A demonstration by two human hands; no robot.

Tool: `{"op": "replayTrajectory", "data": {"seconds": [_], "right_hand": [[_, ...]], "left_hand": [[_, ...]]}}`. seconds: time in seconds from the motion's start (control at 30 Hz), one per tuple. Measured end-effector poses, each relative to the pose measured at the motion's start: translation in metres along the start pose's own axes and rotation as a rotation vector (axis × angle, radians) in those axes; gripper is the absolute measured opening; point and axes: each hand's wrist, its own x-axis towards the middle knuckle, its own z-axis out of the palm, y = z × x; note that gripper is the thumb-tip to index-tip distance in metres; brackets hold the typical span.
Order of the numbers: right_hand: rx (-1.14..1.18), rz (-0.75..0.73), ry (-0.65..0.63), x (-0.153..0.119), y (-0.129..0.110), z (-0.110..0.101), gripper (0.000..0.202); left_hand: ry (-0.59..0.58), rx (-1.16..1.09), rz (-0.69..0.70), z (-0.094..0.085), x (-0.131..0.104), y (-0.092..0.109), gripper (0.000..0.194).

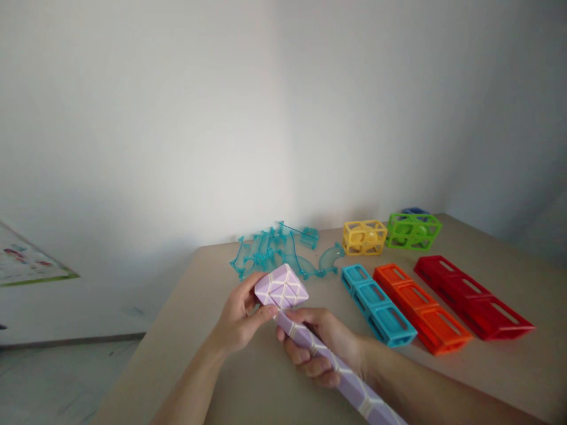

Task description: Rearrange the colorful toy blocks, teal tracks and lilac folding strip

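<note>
A purple snake puzzle [287, 289] with whitish edges is held in both hands above the table. Its far end is folded into a compact faceted lump, while the rest runs as a straight bar toward the lower right and out of view. My left hand [239, 316] grips the folded end, with the thumb at its lower edge and the other fingers partly hidden behind it. Around the straight bar, just below the lump, my right hand [325, 345] is closed, its fingers wrapped underneath.
On the beige table [172, 348] lie blue [376, 304], orange [420, 307] and red [472, 295] frame blocks at the right. Teal translucent pieces [266, 251] are heaped at the back, beside yellow [364, 237] and green [411, 231] frame blocks near the wall.
</note>
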Motion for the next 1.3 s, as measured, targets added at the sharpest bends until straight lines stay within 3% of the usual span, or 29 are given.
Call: {"op": "replayTrajectory", "data": {"seconds": [0.17,0.43,0.6,0.77,0.97,1.13,1.3], "right_hand": [[-0.019,-0.014,0.097,-0.001,0.002,0.004,0.039],[-0.027,-0.010,0.039,0.001,0.003,0.002,0.038],[-0.090,-0.108,0.177,0.000,0.007,0.009,0.032],[-0.228,-0.305,0.257,0.003,0.012,0.015,0.028],[-0.287,-0.369,0.233,0.002,0.014,0.020,0.026],[-0.267,-0.307,0.169,0.000,0.014,0.020,0.037],[-0.200,-0.307,0.089,-0.001,0.013,0.019,0.032]], "left_hand": [[0.076,0.014,0.028,0.002,0.003,0.001,0.038],[0.105,0.038,0.039,0.004,0.002,0.008,0.037],[0.189,0.032,0.034,0.011,0.003,0.008,0.031],[0.264,-0.029,0.013,0.017,0.003,0.007,0.031],[0.253,-0.074,0.088,0.019,0.000,0.005,0.029],[0.104,-0.087,0.070,0.026,-0.002,0.008,0.025],[0.185,-0.079,0.072,0.034,-0.001,0.014,0.026]]}}
